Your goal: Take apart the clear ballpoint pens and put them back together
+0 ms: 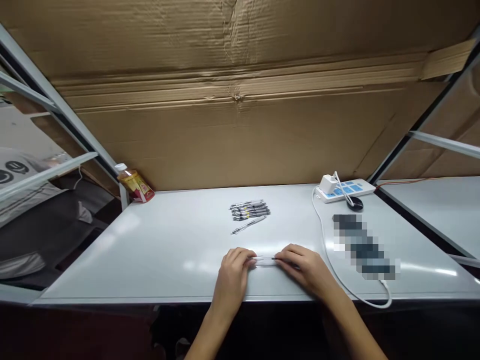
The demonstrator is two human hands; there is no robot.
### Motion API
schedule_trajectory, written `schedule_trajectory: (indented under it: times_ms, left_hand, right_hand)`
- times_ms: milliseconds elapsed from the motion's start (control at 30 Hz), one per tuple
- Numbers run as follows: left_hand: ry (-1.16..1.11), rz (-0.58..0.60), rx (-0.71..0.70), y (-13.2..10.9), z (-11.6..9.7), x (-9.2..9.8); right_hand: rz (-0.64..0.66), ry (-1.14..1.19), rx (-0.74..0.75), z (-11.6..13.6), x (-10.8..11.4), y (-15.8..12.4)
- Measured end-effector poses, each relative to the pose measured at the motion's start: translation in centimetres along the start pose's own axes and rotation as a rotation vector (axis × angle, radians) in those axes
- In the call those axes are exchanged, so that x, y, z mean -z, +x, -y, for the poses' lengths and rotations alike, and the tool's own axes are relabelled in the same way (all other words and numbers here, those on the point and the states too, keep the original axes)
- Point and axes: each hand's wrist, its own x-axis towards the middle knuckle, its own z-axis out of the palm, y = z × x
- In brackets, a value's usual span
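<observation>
Near the table's front edge, my left hand (234, 272) and my right hand (302, 265) face each other, fingertips pinched. Between them lies a thin clear pen (266, 258), level and just over the tabletop. My left fingers close on its pale end, my right fingers on its dark end. Whether it is one piece or two parts meeting, I cannot tell. Beyond my hands, several clear and black pens (250, 210) lie side by side in a pile. One loose pen (249, 225) rests at a slant just in front of that pile.
On the white table (168, 250), a drink bottle (135, 184) leans at the back left corner. A power strip (345, 190) with a white plug (328, 184) sits back right. A white cable (337, 280) curves past a blurred-out object (365, 247). Cardboard (240, 140) forms the back wall.
</observation>
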Motion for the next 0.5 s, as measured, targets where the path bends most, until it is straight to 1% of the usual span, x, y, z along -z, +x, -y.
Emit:
schedule_trajectory:
  times_ms: [133, 233, 367, 500]
  left_hand:
    - [0.047, 0.045, -0.129, -0.2, 0.1, -0.6]
    - [-0.005, 0.067, -0.190, -0.4, 0.3, -0.9]
    - [-0.157, 0.121, -0.170, -0.5, 0.5, -0.6]
    - [-0.170, 0.146, -0.108, -0.7, 0.5, -0.3]
  right_hand:
    - [-0.005, -0.071, 0.070, -0.2, -0.4, -0.2]
    - [-0.025, -0.051, 0.115, -0.1, -0.7, -0.4]
    - [-0.102, 0.101, 0.092, 0.6, -1.6, -0.4]
    - [-0.128, 0.260, -0.044, 1.3, -2.5, -0.3]
